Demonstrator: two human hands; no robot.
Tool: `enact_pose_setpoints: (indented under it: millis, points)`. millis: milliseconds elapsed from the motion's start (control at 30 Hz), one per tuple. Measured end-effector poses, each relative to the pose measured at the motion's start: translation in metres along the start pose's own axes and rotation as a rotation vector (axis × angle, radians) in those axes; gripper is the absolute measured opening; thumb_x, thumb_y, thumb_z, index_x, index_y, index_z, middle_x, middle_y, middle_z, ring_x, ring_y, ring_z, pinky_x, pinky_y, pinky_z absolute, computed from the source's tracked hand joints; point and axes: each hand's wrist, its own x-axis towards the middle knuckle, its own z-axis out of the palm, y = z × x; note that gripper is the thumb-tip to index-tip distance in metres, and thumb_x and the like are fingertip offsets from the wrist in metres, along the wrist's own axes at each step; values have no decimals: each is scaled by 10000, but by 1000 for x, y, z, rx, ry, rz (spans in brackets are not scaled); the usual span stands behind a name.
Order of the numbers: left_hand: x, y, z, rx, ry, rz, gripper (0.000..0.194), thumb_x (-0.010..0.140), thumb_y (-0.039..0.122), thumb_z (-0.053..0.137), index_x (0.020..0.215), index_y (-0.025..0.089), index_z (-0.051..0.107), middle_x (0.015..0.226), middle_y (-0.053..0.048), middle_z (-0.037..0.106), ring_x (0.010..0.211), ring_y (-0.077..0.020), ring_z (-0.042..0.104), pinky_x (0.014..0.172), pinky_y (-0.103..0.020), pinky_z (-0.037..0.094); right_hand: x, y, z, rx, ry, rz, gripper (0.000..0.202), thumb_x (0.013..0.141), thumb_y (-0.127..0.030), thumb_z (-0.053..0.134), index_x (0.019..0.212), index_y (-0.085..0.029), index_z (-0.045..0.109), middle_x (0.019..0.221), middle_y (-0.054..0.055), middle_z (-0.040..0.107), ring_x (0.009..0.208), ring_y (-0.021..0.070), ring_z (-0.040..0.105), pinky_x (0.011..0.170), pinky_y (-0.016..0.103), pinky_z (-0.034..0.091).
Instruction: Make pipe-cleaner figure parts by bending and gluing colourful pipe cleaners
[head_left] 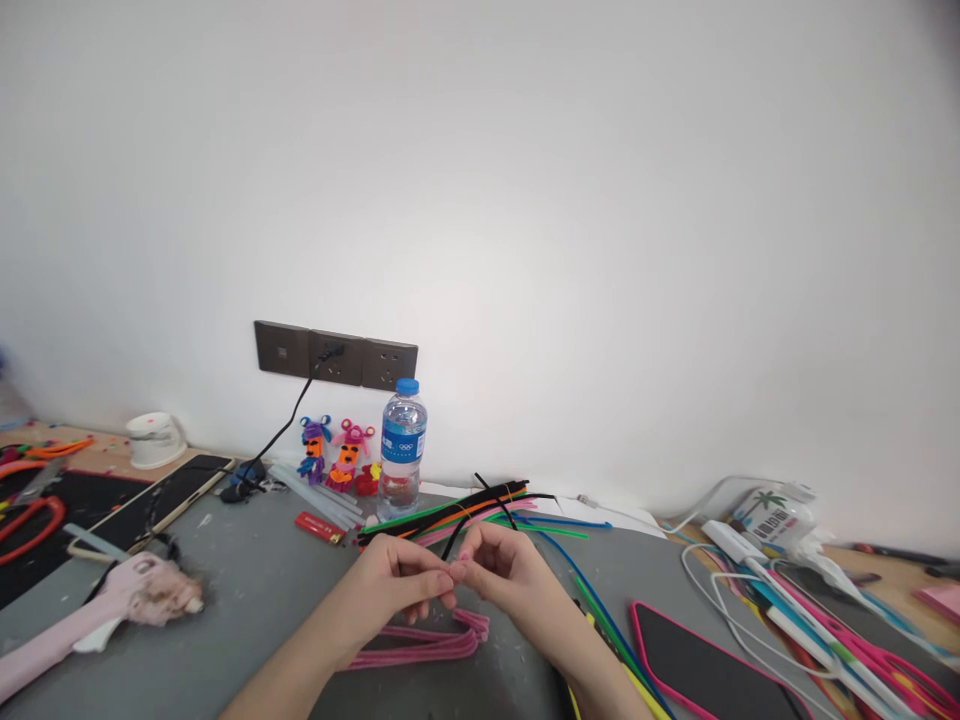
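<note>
My left hand (409,580) and my right hand (499,570) meet fingertip to fingertip above the grey mat. Both are pinched on a thin black pipe cleaner (452,538), whose ends stick up past the fingers; the part between the fingertips is hidden. Just below my hands lies a bent bunch of pink pipe cleaners (427,650), partly covered by my left wrist. Behind the fingers rests a bundle of black pipe cleaners (480,500) with green, orange and pink ones. Blue and green pipe cleaners (600,610) run along the right forearm.
A water bottle (403,450) stands near the wall beside two small pipe-cleaner figures (346,455). At the left are a pink glue gun (105,610), a phone (161,500) and orange-handled scissors (34,525). A pink-edged phone (709,665) and white cables (720,590) lie at the right.
</note>
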Motion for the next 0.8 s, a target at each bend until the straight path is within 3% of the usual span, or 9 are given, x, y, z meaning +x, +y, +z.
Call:
enact_pose_setpoints:
  millis: [233,600,800]
  points:
    - [0,3,1,-166,24,-74,362,662,499,783,668,138,766,629,-45,661,491,-77,400,460,-206,301,-2,-5,-3,29,-33,-35,251,798,-401,725,836,-160,665,752,6,627,686,123,527,640,229,402]
    - [3,2,0,-19,52,-44,355,683,480,755,777,143,697,690,-53,719,543,-111,515,517,-224,384,5,3,-1,-15,72,-17,274,778,-437,720,803,-164,704,735,16,660,622,118,527,601,228,417]
    - [6,-4,1,-8,84,40,361,695,491,738,829,164,666,686,1,597,652,-145,526,523,-220,434,6,3,-1,-7,97,-6,240,752,-408,737,813,-176,738,762,30,703,656,142,581,637,246,450]
